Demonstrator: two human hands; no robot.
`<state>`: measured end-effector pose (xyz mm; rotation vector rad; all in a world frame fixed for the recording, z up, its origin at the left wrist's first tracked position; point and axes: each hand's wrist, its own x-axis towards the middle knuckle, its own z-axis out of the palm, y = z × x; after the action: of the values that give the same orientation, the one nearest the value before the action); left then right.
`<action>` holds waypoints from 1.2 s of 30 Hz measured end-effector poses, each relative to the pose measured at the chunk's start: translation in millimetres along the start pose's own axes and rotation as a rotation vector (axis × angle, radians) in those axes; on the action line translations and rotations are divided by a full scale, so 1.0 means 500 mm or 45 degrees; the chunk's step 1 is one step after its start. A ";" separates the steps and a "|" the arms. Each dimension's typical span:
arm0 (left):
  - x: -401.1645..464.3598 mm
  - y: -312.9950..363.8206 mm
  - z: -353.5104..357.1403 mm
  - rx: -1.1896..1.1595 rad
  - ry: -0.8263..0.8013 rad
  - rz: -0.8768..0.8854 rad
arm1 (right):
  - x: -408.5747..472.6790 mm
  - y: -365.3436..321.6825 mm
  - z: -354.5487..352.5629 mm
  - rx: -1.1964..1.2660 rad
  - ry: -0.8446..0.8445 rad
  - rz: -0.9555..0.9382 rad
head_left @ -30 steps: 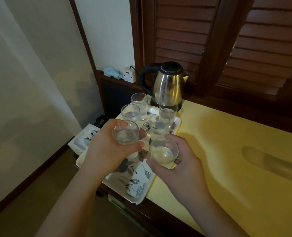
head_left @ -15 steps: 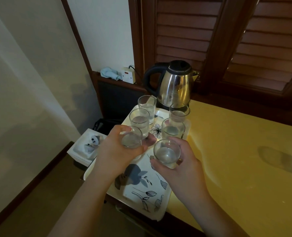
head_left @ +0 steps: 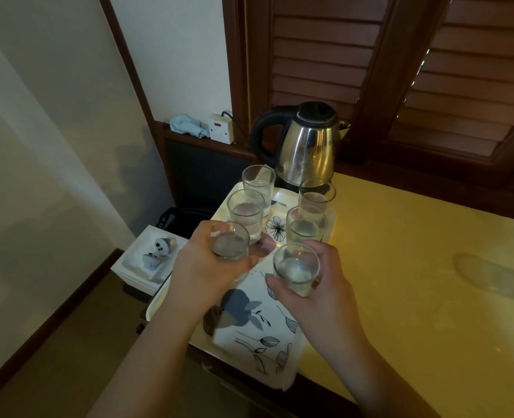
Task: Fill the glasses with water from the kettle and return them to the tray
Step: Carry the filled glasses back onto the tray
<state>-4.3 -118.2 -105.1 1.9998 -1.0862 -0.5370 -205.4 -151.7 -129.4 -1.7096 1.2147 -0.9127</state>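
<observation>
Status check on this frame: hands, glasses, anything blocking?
Left hand grips one filled glass, right hand grips another, both over the tray. Four filled glasses stand behind. Kettle beyond, nothing blocking.

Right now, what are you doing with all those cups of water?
A person is holding two glasses with water in them over a flowery tray. The left hand grips one glass and the right hand grips another glass. Four more glasses with water already stand in two rows at the tray's far end. The steel kettle stands just behind them on the yellow counter.
</observation>
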 end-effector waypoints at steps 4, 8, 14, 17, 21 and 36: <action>-0.001 0.001 -0.002 -0.036 -0.025 0.004 | 0.003 0.004 0.005 0.023 -0.012 -0.005; -0.004 0.003 -0.006 -0.062 -0.042 -0.007 | 0.007 0.010 0.011 0.065 -0.013 -0.034; -0.030 0.031 -0.042 0.003 -0.075 -0.018 | -0.016 0.018 -0.018 0.170 -0.070 -0.049; -0.070 0.086 -0.068 0.029 -0.014 -0.004 | -0.032 0.016 -0.067 0.190 0.065 -0.148; -0.142 0.200 -0.050 0.043 0.009 0.209 | -0.045 0.002 -0.185 0.143 0.315 -0.191; -0.355 0.552 0.526 -0.253 -0.472 0.542 | -0.151 0.188 -0.748 -0.326 1.120 -0.312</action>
<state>-416.7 -174.6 -44.7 1.4707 -1.5669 -0.7669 -593.9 -176.9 -75.5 -1.7169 1.7497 -1.8430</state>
